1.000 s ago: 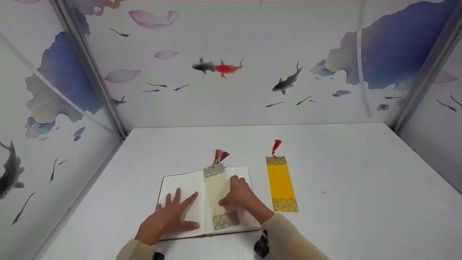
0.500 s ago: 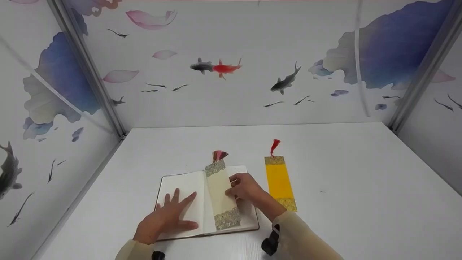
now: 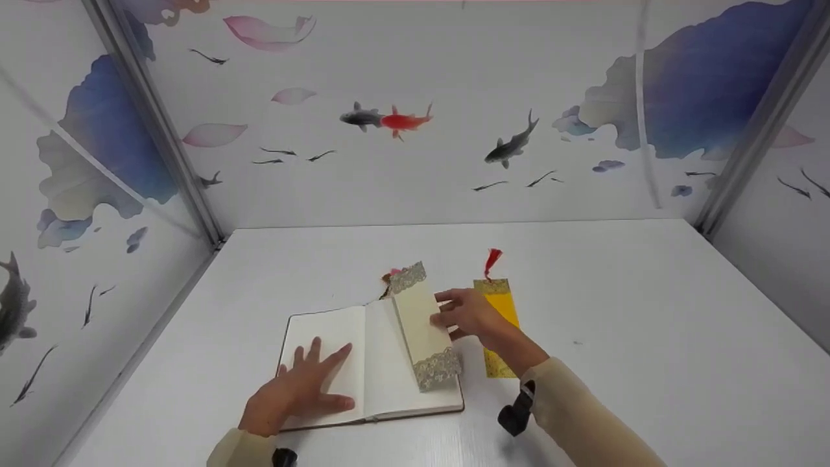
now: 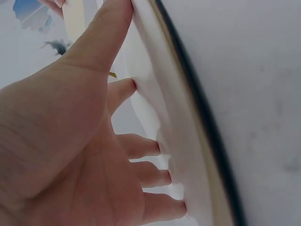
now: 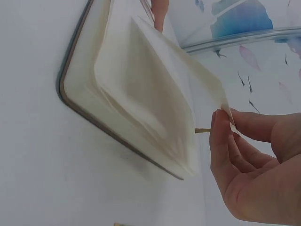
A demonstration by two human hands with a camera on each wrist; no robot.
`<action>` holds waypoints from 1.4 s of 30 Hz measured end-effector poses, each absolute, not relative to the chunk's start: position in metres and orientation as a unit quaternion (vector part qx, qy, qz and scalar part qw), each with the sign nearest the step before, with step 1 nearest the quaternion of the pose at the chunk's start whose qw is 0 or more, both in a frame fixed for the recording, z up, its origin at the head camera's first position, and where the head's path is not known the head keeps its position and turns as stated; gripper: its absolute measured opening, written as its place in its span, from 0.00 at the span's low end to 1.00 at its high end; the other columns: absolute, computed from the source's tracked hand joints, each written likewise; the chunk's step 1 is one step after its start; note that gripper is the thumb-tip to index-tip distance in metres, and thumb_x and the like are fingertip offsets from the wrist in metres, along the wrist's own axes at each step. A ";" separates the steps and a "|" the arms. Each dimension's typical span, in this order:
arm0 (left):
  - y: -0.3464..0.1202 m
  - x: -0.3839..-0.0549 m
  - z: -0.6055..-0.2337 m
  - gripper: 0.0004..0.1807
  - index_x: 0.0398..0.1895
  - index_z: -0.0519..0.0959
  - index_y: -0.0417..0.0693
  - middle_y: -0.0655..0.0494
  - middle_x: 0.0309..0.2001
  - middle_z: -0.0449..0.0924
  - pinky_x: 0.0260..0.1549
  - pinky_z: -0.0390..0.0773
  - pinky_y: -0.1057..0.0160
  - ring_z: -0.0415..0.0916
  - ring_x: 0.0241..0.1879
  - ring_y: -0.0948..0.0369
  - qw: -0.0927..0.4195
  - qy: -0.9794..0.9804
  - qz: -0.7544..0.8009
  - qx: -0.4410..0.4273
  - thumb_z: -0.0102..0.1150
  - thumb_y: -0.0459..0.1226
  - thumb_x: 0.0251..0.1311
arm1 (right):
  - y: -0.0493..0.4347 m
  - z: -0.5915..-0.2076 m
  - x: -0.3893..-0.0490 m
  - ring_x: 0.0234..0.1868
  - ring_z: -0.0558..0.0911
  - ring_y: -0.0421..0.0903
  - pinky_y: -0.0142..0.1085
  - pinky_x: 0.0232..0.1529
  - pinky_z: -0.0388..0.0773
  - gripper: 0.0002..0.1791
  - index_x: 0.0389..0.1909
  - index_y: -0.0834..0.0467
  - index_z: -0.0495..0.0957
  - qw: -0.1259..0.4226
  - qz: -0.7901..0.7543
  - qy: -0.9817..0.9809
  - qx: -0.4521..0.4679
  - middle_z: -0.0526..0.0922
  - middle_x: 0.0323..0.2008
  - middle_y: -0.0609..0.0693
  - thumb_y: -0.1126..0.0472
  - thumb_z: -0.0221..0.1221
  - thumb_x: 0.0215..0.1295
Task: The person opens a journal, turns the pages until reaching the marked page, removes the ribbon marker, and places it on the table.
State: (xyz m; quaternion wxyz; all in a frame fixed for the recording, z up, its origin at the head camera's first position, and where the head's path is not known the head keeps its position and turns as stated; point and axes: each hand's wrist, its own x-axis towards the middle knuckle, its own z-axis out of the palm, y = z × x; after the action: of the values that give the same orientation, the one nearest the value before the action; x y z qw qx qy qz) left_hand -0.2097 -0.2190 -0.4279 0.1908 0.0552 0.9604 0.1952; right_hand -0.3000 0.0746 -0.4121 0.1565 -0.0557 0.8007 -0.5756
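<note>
An open notebook [image 3: 382, 373] with blank pages lies on the white table. My left hand [image 3: 301, 389] rests spread on its left page; in the left wrist view the fingertips [image 4: 160, 148] press the paper. Between thumb and fingers, my right hand [image 3: 476, 318] pinches the right edge of a cream bookmark [image 3: 420, 324] with silvery lace-patterned ends. The bookmark is lifted and tilted over the right page, its tassel [image 3: 387, 280] partly hidden behind its top. In the right wrist view the right hand [image 5: 254, 160] holds the bookmark's edge [image 5: 207, 80] above the pages.
A yellow bookmark [image 3: 502, 318] with gold ends and a red tassel [image 3: 493, 259] lies right of the notebook, partly covered by the right hand and forearm. White panels [image 3: 415, 188] painted with fish and petals enclose the table at the back and sides.
The right hand has gripped the cream bookmark's edge and lifted it off the page, up and to the right. The left hand stays on the left page.
</note>
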 end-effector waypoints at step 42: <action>-0.221 -0.213 -0.429 0.55 0.80 0.53 0.59 0.27 0.79 0.36 0.66 0.43 0.21 0.34 0.76 0.25 0.190 0.963 0.184 0.059 0.69 0.63 0.51 | 0.254 -0.412 -0.338 0.51 0.82 0.47 0.40 0.50 0.85 0.40 0.78 0.65 0.49 0.086 -0.518 0.851 -0.013 0.67 0.67 0.74 0.64 0.57 0.71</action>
State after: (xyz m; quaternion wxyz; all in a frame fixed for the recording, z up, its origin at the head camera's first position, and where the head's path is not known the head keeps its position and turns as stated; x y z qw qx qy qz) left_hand -0.2130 -0.2207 -0.4293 0.1896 0.0594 0.9627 0.1837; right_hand -0.3380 0.2538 -0.4120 0.0863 -0.0131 0.8509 -0.5181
